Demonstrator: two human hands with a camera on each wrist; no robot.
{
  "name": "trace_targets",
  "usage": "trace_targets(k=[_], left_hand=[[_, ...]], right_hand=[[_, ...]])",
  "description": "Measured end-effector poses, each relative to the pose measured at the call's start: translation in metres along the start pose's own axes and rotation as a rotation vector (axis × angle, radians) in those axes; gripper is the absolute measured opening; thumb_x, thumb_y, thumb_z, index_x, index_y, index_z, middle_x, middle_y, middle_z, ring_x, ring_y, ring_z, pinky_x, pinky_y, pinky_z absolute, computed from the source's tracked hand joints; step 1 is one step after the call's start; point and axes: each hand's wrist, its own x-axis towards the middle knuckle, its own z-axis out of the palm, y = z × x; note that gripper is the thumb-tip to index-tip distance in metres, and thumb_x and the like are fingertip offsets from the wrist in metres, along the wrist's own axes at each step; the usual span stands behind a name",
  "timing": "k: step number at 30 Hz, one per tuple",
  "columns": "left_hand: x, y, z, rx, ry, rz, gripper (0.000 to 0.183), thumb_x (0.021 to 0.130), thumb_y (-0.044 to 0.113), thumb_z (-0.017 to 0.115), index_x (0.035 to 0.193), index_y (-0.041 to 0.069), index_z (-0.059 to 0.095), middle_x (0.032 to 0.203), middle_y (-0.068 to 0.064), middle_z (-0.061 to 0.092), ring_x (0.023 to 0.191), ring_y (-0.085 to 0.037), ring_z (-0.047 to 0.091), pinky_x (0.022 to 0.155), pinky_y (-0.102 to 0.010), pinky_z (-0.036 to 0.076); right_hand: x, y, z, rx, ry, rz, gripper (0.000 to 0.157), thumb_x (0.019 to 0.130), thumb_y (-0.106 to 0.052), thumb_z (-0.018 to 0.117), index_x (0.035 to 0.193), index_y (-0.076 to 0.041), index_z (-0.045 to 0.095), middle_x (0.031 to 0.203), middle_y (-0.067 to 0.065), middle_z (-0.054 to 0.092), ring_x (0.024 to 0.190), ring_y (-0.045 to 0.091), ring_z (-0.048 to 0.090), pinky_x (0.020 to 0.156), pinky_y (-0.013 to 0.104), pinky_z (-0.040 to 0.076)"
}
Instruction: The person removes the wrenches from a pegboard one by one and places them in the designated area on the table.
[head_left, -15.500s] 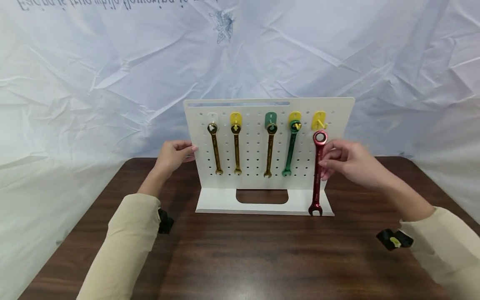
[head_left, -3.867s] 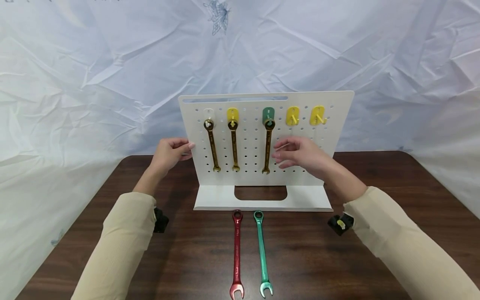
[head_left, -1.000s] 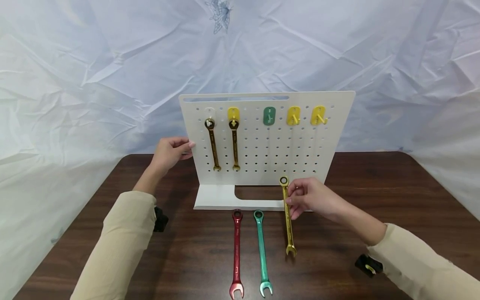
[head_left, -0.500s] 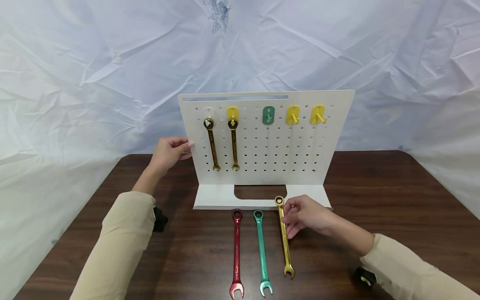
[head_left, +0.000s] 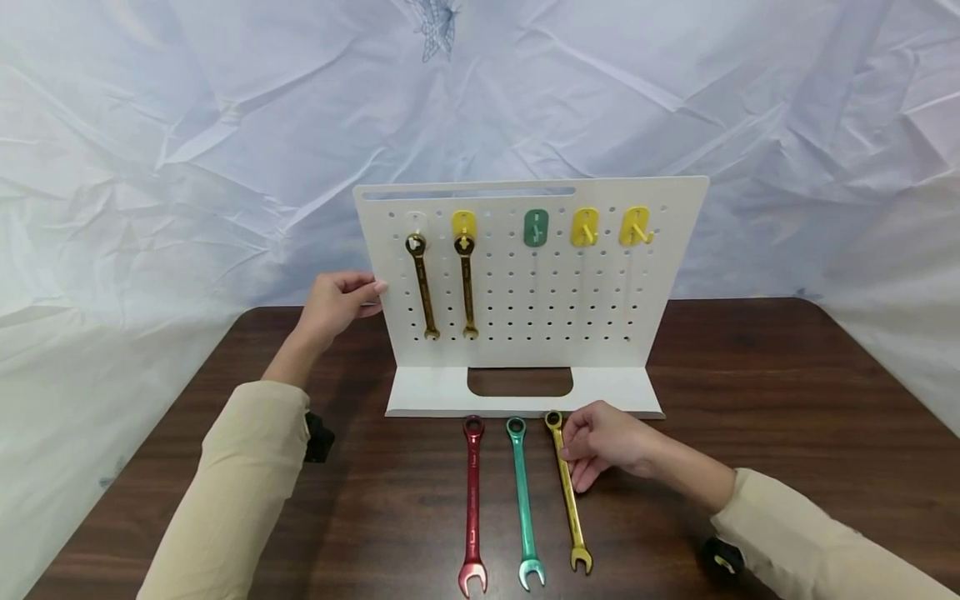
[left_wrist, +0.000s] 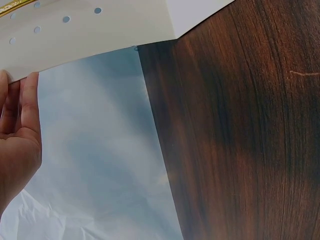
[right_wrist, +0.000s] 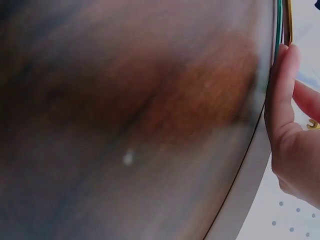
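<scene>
My left hand (head_left: 333, 307) pinches the left edge of a white pegboard (head_left: 498, 296) between thumb and fingers; in the left wrist view the fingertips (left_wrist: 31, 82) meet that edge. At the front, my right hand (head_left: 613, 442) pinches a gold combination wrench (head_left: 570, 504) near its ring end. That wrench lies along the tabletop, or just over it; I cannot tell if it touches fully. To its left lie a green wrench (head_left: 524, 500) and a red wrench (head_left: 472, 500), roughly parallel. Two darker gold wrenches (head_left: 423, 287) hang on the board's left hooks.
A green hook (head_left: 536, 227) and two yellow hooks (head_left: 585, 227) on the board carry nothing. The board's base (head_left: 427, 392) stands on the dark wooden table (head_left: 390, 508), just behind the wrenches' ring ends. A wrinkled white cloth (head_left: 225, 167) hangs behind.
Earlier, the red, green and one gold wrench left their hooks. During the last second my right hand has lowered the gold wrench beside the green one. The left hand keeps its grip.
</scene>
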Motion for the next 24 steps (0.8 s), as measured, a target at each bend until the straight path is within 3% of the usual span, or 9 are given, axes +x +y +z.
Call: trace_targets(k=[16, 24], left_hand=[[0.0, 0.0002, 0.0001, -0.013, -0.005, -0.005, 0.035, 0.09, 0.018, 0.06, 0.111, -0.009, 0.059, 0.1, -0.016, 0.06, 0.08, -0.009, 0.059, 0.079, -0.026, 0.055], [0.0, -0.001, 0.0001, -0.021, 0.0, 0.003, 0.034, 0.09, 0.016, 0.06, 0.111, -0.01, 0.059, 0.098, -0.014, 0.06, 0.079, -0.008, 0.059, 0.077, -0.025, 0.056]], right_hand=[[0.0006, 0.0026, -0.0015, 0.005, 0.006, 0.038, 0.004, 0.086, 0.009, 0.052, 0.086, 0.011, 0.048, 0.067, 0.016, 0.059, 0.055, 0.019, 0.063, 0.058, 0.037, 0.059], [-0.0037, -0.0016, -0.0074, -0.032, 0.003, 0.0, 0.006, 0.085, 0.007, 0.054, 0.086, 0.012, 0.052, 0.067, 0.015, 0.058, 0.056, 0.022, 0.063, 0.058, 0.041, 0.059]])
